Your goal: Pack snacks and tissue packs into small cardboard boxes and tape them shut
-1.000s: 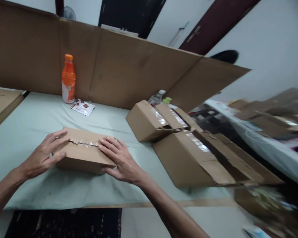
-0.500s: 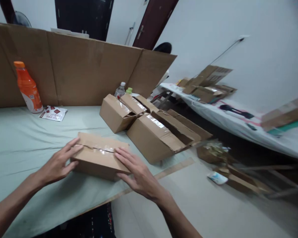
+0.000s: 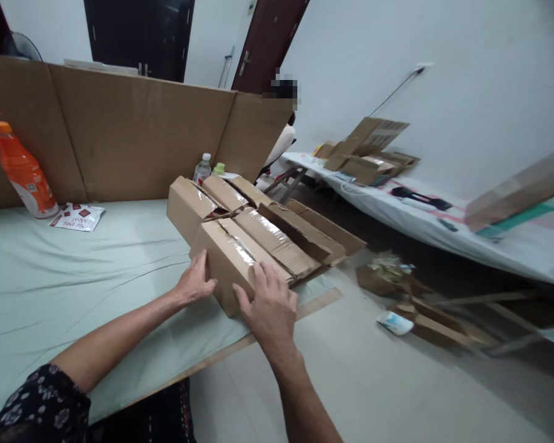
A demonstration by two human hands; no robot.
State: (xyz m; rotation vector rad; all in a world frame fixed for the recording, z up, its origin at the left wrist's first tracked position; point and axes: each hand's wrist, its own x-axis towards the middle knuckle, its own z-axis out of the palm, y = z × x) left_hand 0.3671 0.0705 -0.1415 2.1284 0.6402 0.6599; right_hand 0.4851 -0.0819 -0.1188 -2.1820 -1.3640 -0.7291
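Observation:
A taped cardboard box [image 3: 231,261] sits at the near side of a group of cardboard boxes, pressed up against its neighbour [image 3: 279,243]. My left hand [image 3: 196,283] is at the box's far-left side, its fingertips against the cardboard and the thumb reaching along the side wall. With fingers on the top edge and thumb on the side wall, my right hand [image 3: 270,301] grips the near end. Clear tape shines along the top seam. Behind it stand more taped boxes [image 3: 189,197], and an open-topped box [image 3: 311,231] is to the right.
An orange bottle [image 3: 30,178] and a white packet [image 3: 77,216] lie left on the green-covered table [image 3: 120,264], before a cardboard screen [image 3: 157,129]. A clear bottle [image 3: 202,169] stands behind the boxes. Floor boxes [image 3: 436,320] and a white-covered table [image 3: 373,200] are at right.
Both hands have moved the taped box rightward and turned it, from the open cloth to beside the other boxes. The view has shifted slightly right, and a person now shows behind the screen.

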